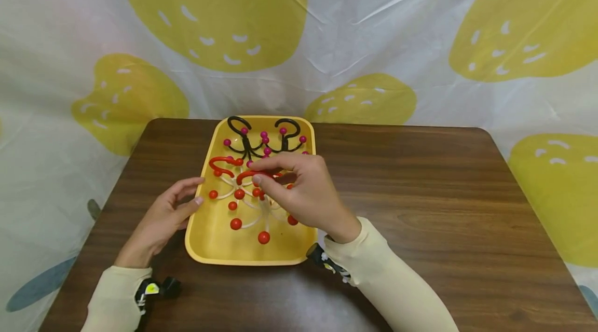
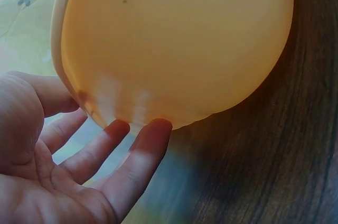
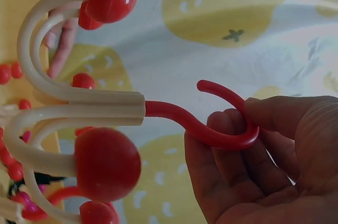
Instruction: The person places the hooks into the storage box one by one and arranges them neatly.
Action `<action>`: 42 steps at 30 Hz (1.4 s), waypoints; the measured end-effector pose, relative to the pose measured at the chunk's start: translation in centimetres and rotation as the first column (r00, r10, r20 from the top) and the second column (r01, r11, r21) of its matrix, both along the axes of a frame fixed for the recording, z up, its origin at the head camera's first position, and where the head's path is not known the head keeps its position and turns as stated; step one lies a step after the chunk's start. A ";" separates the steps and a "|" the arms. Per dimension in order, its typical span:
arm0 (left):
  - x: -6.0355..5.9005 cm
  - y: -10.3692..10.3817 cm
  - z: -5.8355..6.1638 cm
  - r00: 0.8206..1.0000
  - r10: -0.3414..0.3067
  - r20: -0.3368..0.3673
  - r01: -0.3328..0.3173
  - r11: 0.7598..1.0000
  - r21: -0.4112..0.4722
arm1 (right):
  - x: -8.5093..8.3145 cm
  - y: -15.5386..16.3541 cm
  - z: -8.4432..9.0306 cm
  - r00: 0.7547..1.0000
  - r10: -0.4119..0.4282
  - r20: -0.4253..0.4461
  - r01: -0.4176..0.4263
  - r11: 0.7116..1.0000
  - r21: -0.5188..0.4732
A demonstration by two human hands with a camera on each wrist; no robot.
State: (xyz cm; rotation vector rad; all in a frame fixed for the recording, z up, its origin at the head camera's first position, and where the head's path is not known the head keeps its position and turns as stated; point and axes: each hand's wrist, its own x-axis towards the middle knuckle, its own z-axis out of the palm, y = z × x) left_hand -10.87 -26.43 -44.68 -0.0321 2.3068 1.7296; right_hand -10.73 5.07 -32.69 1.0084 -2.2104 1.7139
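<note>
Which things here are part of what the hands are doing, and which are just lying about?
In hand:
- red-hooked cream plastic hanger with red ball tips, pinched by the right hand
- yellow plastic tray, touched at its edge by the left hand

Lying about:
- black plastic hook hangers with magenta ball tips
- second red-hooked hanger
- dark wooden table

we see a dark wood-grain counter [image 1: 420,192] with rounded corners. behind it hangs a creased white cloth backdrop [image 1: 374,21] printed with large yellow strawberries. at the tray's far end lies a black hook hanger with magenta balls [image 1: 263,141], untouched.
</note>
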 end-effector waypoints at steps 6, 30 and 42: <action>-0.1 0.1 0.2 1.000 0.008 0.009 -0.008 1.000 -0.017 | -0.4 -1.5 -1.0 0.994 0.064 0.084 -0.063 0.998 -0.013; -0.1 0.2 -0.1 1.000 -0.002 0.018 0.002 1.000 -0.004 | -0.7 -5.0 -4.9 0.991 0.024 0.133 -0.038 0.994 0.104; 0.0 0.1 0.0 1.000 0.011 0.014 -0.011 1.000 -0.012 | 0.0 -6.1 -5.9 0.985 0.041 0.170 -0.069 0.984 0.162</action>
